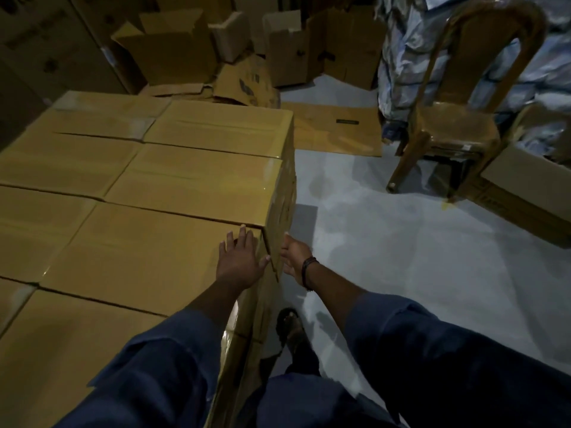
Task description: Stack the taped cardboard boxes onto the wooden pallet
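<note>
A tall stack of taped cardboard boxes fills the left half of the head view, tops level in two rows. My left hand lies flat with spread fingers on the top of a box at the stack's right edge. My right hand touches the right side face of the stack just below that top edge, fingers straight. The box beyond it sticks out slightly further right. The pallet is hidden under the stack.
Open and flattened empty cartons lie at the back. A flat cardboard sheet is on the pale floor. A wrapped wooden chair and a carton stand at the right. My sandalled foot is beside the stack.
</note>
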A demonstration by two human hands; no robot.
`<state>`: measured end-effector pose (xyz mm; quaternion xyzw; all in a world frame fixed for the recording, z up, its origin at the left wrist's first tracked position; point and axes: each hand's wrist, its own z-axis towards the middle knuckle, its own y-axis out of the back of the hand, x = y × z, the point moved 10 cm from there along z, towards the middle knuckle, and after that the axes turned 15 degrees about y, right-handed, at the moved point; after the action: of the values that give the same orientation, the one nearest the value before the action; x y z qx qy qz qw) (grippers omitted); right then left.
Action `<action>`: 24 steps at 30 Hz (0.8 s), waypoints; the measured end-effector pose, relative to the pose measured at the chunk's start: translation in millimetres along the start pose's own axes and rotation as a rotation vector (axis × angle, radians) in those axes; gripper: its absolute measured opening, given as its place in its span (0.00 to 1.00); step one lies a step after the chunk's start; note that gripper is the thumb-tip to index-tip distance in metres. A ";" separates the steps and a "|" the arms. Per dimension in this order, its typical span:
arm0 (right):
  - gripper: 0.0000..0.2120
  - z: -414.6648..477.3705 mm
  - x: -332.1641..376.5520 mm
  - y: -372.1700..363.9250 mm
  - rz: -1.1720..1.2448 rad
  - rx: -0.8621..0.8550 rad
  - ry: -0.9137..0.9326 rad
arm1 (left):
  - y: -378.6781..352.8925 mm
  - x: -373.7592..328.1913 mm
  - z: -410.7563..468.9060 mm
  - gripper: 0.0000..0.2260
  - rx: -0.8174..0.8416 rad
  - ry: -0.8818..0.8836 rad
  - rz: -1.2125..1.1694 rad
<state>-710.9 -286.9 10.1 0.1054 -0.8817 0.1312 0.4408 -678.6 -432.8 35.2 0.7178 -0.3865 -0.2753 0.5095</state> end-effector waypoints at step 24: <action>0.20 128.5 72.0 -53.1 -0.781 0.729 -0.067 | 15.4 -10.3 64.5 0.33 0.104 0.407 -0.151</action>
<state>-833.7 -383.8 1.2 0.5758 -0.6877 0.2517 0.3635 -739.4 -460.4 28.5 0.8109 -0.2345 -0.1418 0.5170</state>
